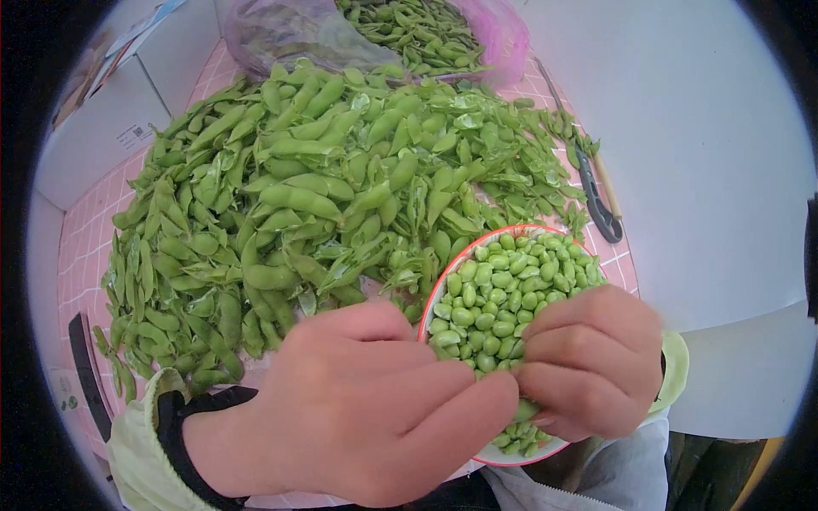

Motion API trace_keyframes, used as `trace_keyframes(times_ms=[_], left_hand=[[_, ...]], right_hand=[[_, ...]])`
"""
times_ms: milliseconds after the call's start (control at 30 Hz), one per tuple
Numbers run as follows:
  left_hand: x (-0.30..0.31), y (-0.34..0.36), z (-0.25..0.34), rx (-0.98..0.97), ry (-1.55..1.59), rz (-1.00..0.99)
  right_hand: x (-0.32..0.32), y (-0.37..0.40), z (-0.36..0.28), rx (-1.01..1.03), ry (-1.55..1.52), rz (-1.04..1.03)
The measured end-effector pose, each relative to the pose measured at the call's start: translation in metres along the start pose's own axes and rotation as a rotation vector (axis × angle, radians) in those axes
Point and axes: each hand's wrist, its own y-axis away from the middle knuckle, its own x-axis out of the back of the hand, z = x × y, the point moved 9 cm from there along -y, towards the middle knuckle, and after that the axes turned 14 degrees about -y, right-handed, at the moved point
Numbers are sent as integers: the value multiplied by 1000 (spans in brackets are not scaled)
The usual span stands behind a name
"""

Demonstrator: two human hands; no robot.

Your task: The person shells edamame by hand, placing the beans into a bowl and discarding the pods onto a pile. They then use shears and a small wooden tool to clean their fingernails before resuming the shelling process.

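A bowl (428,317) with a red rim, heaped with shelled green soybeans (492,319), stands at the lower right. Over its near part my left hand (366,404) and my right hand (588,362) come together. Both are closed, fingertips meeting at a green soybean pod (527,410) that shows only partly below the fingers. My right thumb presses against the pod's side. The left fingertips are mostly hidden behind the back of that hand. Beyond the bowl lies a big pile of soybean pods (298,200), some of them split.
A pink plastic bag (504,38) of more pods sits at the back. Scissors (596,196) with dark handles and a thin stick (610,183) lie at the right. At the left are a dark strip (88,370) and a white box (106,128). The surface (89,226) is pink checked.
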Motion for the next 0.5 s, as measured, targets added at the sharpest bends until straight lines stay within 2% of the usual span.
trace_keyframes(times_ms=[200, 300, 500], left_hand=[[-2, -7, 11, -88, -63, -86], [2, -7, 14, -90, -108, -17], [4, -12, 20, -121, -255, 2]], right_hand=[[-4, -1, -3, -18, -45, -54], [-5, -1, -4, -2, -49, -65], [-7, 0, -5, 27, -3, -60]])
